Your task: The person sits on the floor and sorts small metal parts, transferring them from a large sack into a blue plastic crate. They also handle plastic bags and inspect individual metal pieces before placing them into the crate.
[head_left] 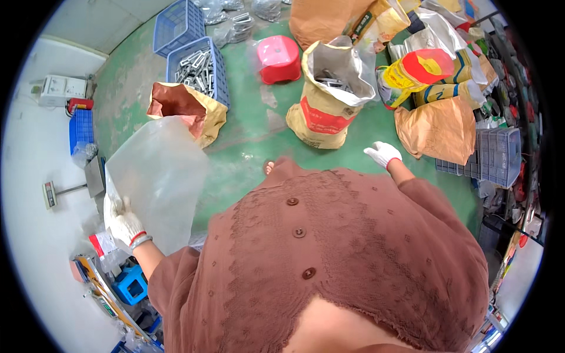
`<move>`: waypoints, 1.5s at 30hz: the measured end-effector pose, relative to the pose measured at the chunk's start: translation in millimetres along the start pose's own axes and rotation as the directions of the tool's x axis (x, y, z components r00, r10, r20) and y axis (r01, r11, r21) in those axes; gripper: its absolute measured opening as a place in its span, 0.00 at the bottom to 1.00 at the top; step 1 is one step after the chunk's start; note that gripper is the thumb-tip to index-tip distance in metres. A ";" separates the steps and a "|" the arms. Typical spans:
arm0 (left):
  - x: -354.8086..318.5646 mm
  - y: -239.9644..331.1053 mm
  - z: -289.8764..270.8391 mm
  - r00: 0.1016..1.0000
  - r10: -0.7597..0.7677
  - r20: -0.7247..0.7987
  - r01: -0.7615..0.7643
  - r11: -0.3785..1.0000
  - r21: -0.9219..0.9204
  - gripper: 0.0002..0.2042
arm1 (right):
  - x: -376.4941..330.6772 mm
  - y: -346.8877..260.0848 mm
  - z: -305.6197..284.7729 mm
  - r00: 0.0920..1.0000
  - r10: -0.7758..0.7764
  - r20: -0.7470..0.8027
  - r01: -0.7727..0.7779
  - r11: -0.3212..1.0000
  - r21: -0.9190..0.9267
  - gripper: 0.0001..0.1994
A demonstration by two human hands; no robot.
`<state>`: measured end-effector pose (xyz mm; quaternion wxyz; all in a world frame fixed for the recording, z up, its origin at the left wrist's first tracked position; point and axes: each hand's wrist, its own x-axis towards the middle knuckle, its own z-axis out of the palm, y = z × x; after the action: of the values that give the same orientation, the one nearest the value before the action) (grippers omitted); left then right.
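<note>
My left hand (pixel 122 220), in a white knit glove with a bracelet at the wrist, is closed on the edge of a large translucent plastic bag (pixel 159 173). The bag hangs at my left side, its upper end in front of an open paper sack (pixel 206 117) with a reddish-brown inside. Out to the right, my right hand (pixel 384 153) wears the same kind of glove; its fingers are loosely apart and hold nothing. Ahead of me stands a tall yellowish sack (pixel 321 112) with a red band, its mouth open on grey metal parts (pixel 334 80).
At the far left, a blue crate (pixel 220 73) full of metal parts stands before another blue crate (pixel 176 26). A red stool (pixel 278 59) is beyond. Several sacks and a brown paper bag (pixel 435 129) lie right, near a grey crate (pixel 497 156). A blue stool (pixel 130 285) sits lower left.
</note>
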<state>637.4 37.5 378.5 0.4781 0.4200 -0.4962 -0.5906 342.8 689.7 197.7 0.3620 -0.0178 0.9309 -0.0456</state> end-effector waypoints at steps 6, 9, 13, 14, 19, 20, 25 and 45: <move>63.5 -4.4 -81.7 0.998 0.045 -0.047 -0.049 0.995 -0.088 0.16 | 39.5 -121.8 -28.7 0.981 -0.122 0.153 0.132 0.990 -0.057 0.35; 52.8 0.5 -90.0 0.971 -0.013 -0.238 -0.010 0.995 -0.099 0.15 | 65.6 -161.5 -48.0 0.977 -0.195 0.082 0.207 0.960 -0.189 0.28; 43.4 -3.8 -116.7 0.933 0.025 -0.359 -0.008 0.999 0.050 0.17 | 103.2 -209.5 -73.3 0.971 -0.231 0.059 0.238 0.923 -0.304 0.29; 39.8 -0.2 -114.7 0.914 0.023 -0.406 0.000 0.998 0.057 0.18 | 113.0 -222.4 -75.2 0.971 -0.222 0.090 0.239 0.928 -0.285 0.30; 36.0 8.5 -107.6 0.859 0.018 -0.512 0.035 0.995 0.093 0.20 | 166.0 -290.6 -68.2 0.942 -0.274 0.192 0.322 0.901 -0.291 0.32; 37.8 7.5 -103.0 0.846 0.023 -0.533 0.033 0.995 0.097 0.20 | 169.2 -303.8 -71.1 0.939 -0.267 0.217 0.320 0.909 -0.266 0.29; 43.2 -7.2 -88.6 0.727 0.007 -0.687 0.018 0.999 0.030 0.19 | 244.0 -360.0 -93.2 0.887 -0.274 0.372 0.403 0.853 -0.332 0.30; 51.1 -56.7 -58.5 0.614 -0.228 -0.755 0.321 0.947 -0.024 0.18 | 429.3 -505.0 -250.5 0.936 -0.204 0.287 0.337 0.756 -0.562 0.27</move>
<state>676.1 -20.5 312.3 0.5187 0.7227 -0.2175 -0.4017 -142.9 176.9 142.3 0.4222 -0.2715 0.8407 0.2028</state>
